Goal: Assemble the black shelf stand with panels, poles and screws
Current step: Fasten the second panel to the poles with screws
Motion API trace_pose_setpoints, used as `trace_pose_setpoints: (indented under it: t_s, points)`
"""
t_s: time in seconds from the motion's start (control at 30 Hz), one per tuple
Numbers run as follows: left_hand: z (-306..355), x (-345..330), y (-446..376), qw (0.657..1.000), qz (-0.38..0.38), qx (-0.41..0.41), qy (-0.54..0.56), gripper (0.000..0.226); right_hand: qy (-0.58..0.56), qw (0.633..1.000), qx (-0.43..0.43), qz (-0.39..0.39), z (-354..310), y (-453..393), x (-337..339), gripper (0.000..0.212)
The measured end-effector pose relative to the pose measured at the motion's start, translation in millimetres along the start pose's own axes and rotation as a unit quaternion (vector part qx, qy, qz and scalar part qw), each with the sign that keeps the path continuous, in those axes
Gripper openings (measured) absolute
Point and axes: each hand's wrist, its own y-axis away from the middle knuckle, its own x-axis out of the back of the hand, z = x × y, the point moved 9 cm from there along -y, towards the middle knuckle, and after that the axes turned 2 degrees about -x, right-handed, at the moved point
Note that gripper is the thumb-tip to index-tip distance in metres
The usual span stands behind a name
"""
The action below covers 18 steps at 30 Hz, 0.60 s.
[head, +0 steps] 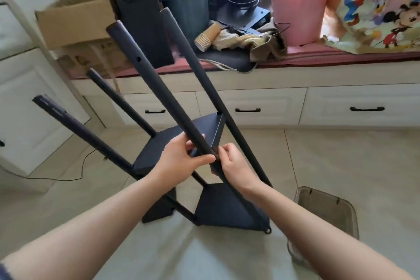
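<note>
At the joint where the near pole (159, 88) crosses the corner of the middle panel (181, 143), our left hand (181, 154) has its fingers (200, 159) curled round the pole, thumb on top, holding it against the panel edge. Our right hand (231, 161) sits just beside it, its fingers (223, 149) pinched narrow at the same spot on something too small to make out, most likely a screw. The shelf stand (204, 177) itself is tilted on the floor (341, 154) in front of us, leaning away, with a lower panel (227, 207) already fixed near our knees and four poles rising toward the window seat (318, 57). We judge the step in hand to be fastening this pole to the middle panel. To do it well, we should keep the left grip firm so the pole's hole stays lined up with the panel's hole, start the screw straight by hand, and turn gently until the thread catches before tightening. If it binds, back it out rather than forcing it. A spare panel (138, 13) leans against a cardboard box (75, 20) behind, and a clear plastic tub (329, 209) stands on the floor just to our right, perhaps for the small parts.
</note>
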Motion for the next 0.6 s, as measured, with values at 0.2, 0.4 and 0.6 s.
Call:
trace_pose_setpoints:
  t_s: [0.2,0.4,0.6]
  points:
    - [-60.3,72.4,26.8,0.986,0.080,0.079,0.126,0.055,0.086,0.994,0.036,-0.060,-39.4,-12.8,-71.0,0.013]
    - [-123.5,101.4,74.9,0.948,0.150,0.129,0.251,0.053,0.206,0.972,0.049,-0.103,-42.9,-12.7,-129.6,0.013]
    - [-171.5,93.6,113.0,0.910,0.195,0.133,0.342,0.030,0.261,0.952,0.051,-0.155,-29.9,1.1,-165.7,0.004]
